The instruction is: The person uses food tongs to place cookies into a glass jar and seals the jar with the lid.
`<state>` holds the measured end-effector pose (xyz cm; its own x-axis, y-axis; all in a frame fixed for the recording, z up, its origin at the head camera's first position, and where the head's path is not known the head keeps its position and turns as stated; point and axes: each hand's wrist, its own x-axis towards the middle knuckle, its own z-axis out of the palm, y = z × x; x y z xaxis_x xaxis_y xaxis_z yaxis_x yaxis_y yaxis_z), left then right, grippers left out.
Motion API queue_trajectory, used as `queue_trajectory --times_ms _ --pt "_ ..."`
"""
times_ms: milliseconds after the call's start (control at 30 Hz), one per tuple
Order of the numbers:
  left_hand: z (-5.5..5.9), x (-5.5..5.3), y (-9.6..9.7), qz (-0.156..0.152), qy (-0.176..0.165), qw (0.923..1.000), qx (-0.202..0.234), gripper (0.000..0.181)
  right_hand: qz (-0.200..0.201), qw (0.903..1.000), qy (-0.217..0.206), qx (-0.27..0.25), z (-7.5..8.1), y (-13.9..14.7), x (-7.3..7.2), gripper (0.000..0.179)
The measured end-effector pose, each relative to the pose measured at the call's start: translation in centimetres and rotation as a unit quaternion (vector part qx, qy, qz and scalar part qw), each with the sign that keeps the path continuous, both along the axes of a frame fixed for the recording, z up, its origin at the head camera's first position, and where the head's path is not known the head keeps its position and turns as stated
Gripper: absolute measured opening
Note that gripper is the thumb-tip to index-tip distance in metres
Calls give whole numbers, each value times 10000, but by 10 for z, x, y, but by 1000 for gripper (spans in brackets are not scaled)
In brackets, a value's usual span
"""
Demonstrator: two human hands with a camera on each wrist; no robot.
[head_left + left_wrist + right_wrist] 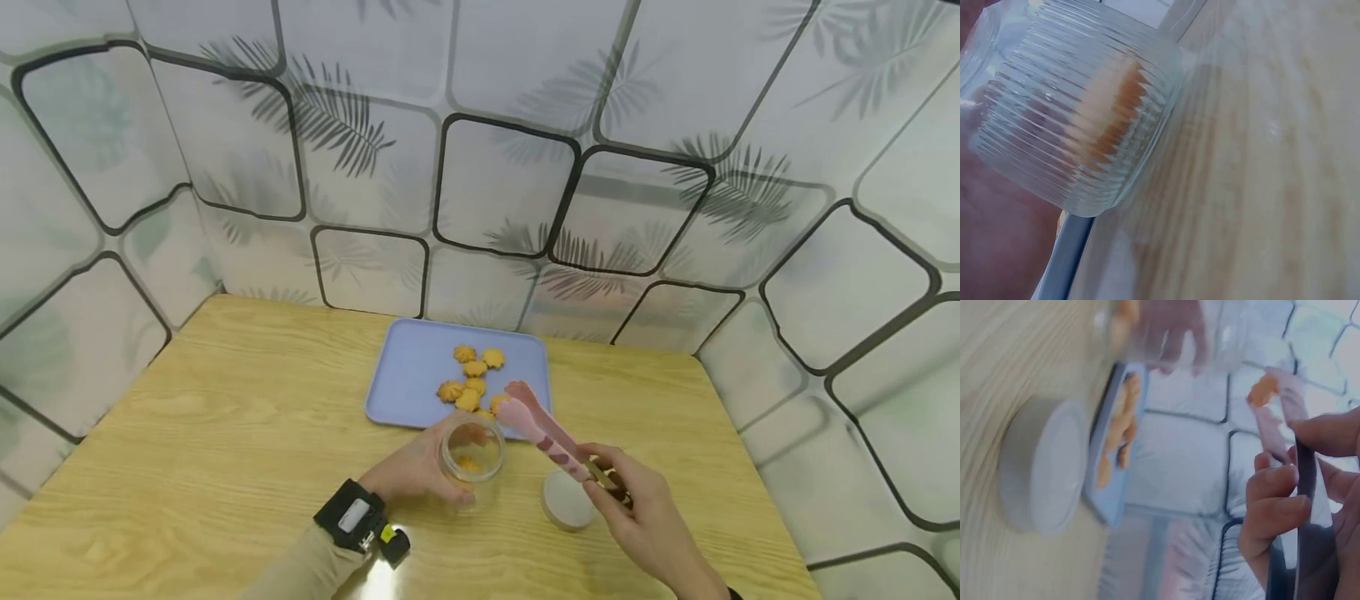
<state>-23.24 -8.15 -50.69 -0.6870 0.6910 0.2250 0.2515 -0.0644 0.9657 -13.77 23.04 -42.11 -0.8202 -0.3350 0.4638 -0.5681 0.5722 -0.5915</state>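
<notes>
My left hand (412, 471) grips a clear ribbed glass jar (500, 457) with its mouth open, standing on the table. Inside it, cookies (1107, 115) lie at the bottom. In my right hand (652, 517) is a pair of pink-tipped tongs (551, 437), raised to the right of the jar. The right wrist view shows one golden cookie (1263, 391) pinched between the tong tips. Behind the jar, a blue tray (408, 367) bears several flower-shaped cookies (467, 400), partly hidden by the jar and tongs.
A round white lid (566, 502) lies on the wooden table (247, 433), right of the jar and near my right hand. Patterned curtain walls (495, 183) with leaf prints enclose the table at the back and sides.
</notes>
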Motion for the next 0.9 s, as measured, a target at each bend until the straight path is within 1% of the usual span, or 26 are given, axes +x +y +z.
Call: queue_trajectory --times_ms 67,133,200,267,400,533,700,833,900 --pt "2 0 -1 87 -92 9999 -98 88 313 9993 210 3 4 -4 4 48" --pt "3 0 -2 136 -167 9996 -158 89 516 9980 318 151 6 -8 6 47" --pt "4 -1 -3 151 -234 9994 -192 90 592 9973 260 356 7 -10 7 44" --pt "4 -1 -3 150 -214 9994 -218 92 651 9965 192 485 6 -11 8 44" --pt "3 -1 -2 99 -221 9994 -243 92 692 9958 86 589 4 -11 11 46" --pt "2 0 -1 26 -316 9993 -212 93 639 9959 -33 633 2 -10 14 44" --pt "1 0 1 -80 -365 9992 -111 95 557 9961 -7 680 2 -9 15 46" --pt "0 -1 2 -233 -260 9994 -18 95 497 9968 96 623 4 -10 14 50" --pt "0 -2 1 -248 -205 9995 9 95 565 9971 97 492 4 -12 12 49"
